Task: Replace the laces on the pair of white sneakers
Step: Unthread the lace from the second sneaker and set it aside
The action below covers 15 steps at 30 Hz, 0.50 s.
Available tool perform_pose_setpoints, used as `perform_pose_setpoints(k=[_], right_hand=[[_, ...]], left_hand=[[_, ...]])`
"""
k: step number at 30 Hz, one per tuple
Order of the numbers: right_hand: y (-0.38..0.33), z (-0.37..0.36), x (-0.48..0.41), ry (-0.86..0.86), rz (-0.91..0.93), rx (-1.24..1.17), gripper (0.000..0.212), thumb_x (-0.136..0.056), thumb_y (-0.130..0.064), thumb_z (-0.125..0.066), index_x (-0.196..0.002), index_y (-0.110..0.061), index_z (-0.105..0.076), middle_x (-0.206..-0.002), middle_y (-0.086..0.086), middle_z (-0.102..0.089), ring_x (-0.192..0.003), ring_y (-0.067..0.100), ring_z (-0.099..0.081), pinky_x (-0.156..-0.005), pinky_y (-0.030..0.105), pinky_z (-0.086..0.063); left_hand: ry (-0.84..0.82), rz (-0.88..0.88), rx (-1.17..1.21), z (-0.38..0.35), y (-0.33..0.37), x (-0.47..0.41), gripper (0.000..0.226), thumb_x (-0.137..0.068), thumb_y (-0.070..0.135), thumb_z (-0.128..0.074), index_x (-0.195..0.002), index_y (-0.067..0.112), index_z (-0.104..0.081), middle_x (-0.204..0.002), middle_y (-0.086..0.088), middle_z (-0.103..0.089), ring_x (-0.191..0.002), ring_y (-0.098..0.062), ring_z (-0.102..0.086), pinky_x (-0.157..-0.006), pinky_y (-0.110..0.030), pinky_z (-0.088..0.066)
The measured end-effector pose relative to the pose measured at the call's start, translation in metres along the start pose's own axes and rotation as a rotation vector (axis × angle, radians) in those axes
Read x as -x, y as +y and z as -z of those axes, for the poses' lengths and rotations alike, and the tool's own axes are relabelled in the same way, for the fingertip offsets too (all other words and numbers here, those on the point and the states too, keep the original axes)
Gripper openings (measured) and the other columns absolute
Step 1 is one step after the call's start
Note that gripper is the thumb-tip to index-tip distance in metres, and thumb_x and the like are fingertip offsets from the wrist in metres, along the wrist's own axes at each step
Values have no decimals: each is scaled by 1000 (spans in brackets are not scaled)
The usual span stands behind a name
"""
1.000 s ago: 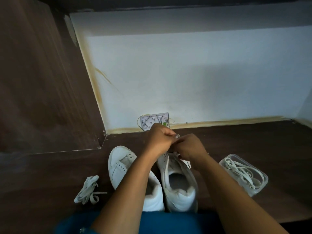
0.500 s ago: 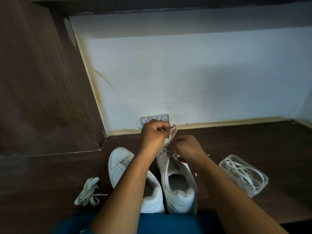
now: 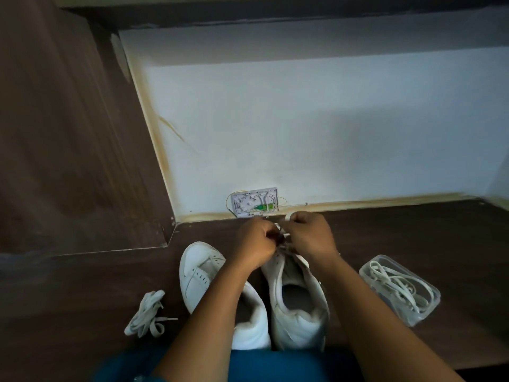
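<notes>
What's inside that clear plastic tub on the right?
A loose tangle of white laces lies in the clear tub. Anything beneath the tangle is covered and cannot be seen.

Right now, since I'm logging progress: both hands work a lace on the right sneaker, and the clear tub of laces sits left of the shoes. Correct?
Not quite: the head view shows the clear tub of laces on the right side, beside the right sneaker. The left hand and right hand do work a lace on it.
</notes>
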State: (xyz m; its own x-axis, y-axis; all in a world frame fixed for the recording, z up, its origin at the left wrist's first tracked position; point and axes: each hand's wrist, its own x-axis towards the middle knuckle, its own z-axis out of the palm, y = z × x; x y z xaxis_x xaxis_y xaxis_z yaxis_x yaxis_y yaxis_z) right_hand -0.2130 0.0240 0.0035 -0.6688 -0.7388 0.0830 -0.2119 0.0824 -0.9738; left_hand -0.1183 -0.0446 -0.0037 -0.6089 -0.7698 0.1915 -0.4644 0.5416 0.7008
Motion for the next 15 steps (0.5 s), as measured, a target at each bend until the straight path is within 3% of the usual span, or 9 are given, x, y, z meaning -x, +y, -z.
perform_pose_setpoints(k=[3,7,12,15], right_hand=[[3,6,3,-169,-34,173,19,-65,-4,-64,-52,-18,-61,-60,-1,-62,-64,19,-57,-65,36,-49],[10,-2,5,-214,23,280,15,-74,-14,-72,-70,-26,-65,-82,3,-72,-81,20,-67,-77,35,-53],[16,-11,0,-166,-24,210,19,-80,-20,-70,-63,-22,-63,-72,4,-67,-70,18,-60,-70,32,-49],[17,-12,-4,-114,-104,155,23,-85,-14,-63,-62,-16,-61,-68,10,-64,-69,26,-60,-67,38,-49]], left_hand=[[-20,133,95,-4,-8,0,29,-81,-5,-55,-69,19,-65,-77,-10,-66,-74,-22,-58,-70,-33,-48],[-12,219,97,-5,-10,0,28,-78,-8,-54,-84,14,-71,-86,-13,-70,-79,-26,-64,-75,-37,-53],[43,219,91,-8,-7,2,27,-78,-6,-54,-82,20,-57,-82,-5,-59,-78,-21,-57,-64,-28,-44],[8,326,296,-5,-5,1,31,-81,-7,-51,-83,24,-51,-91,-6,-57,-80,-19,-53,-63,-27,-40]])
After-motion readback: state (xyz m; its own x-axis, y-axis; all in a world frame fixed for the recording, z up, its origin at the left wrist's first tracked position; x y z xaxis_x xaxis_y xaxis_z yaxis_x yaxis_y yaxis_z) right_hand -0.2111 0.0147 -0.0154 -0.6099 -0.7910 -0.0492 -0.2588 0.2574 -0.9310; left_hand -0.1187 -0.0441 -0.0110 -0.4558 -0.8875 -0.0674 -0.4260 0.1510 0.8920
